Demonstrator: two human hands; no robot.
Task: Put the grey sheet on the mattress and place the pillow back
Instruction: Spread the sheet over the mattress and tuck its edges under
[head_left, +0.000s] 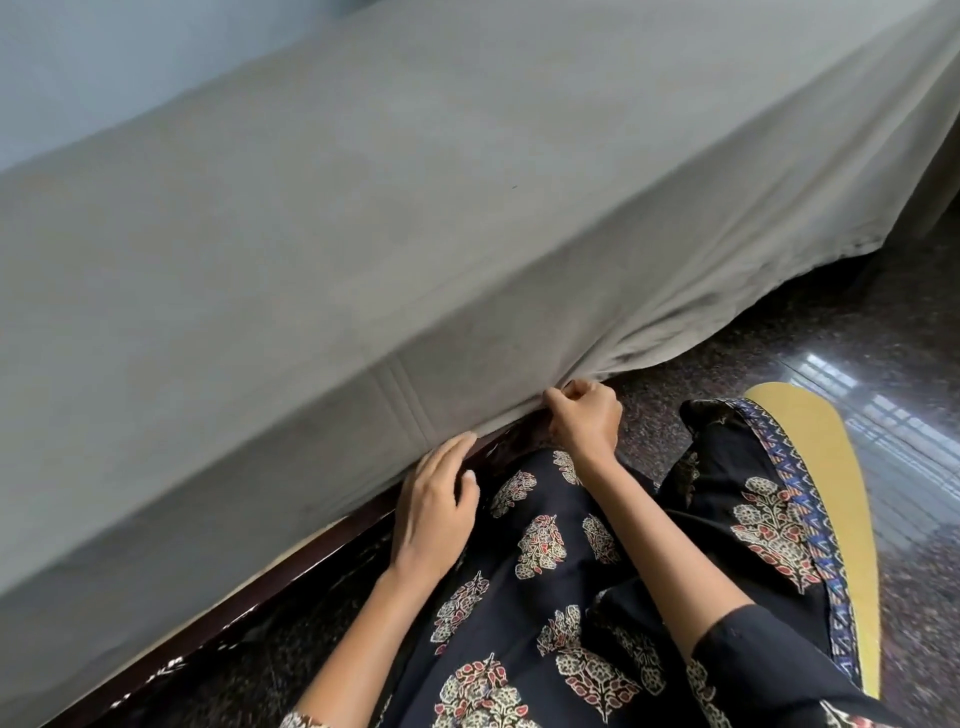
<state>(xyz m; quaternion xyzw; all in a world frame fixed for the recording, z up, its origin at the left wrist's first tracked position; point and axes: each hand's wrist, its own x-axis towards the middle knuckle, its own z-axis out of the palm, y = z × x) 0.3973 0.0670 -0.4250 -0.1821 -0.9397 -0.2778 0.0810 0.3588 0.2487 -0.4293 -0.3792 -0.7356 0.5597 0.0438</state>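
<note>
The grey sheet lies spread over the whole top of the mattress and hangs down its near side. My right hand grips a bunch of the sheet's lower edge at the bottom of the mattress side, and folds fan out from that spot. My left hand sits just to the left, fingers fairly straight, fingertips touching the sheet's hem where it meets the dark bed frame. To the right, the sheet's hem hangs loose above the floor. No pillow is in view.
The dark wooden bed frame runs diagonally under the mattress. My body in a black patterned dress is close against the bed. Dark speckled polished floor lies to the right, with window glare. A pale wall is behind the bed.
</note>
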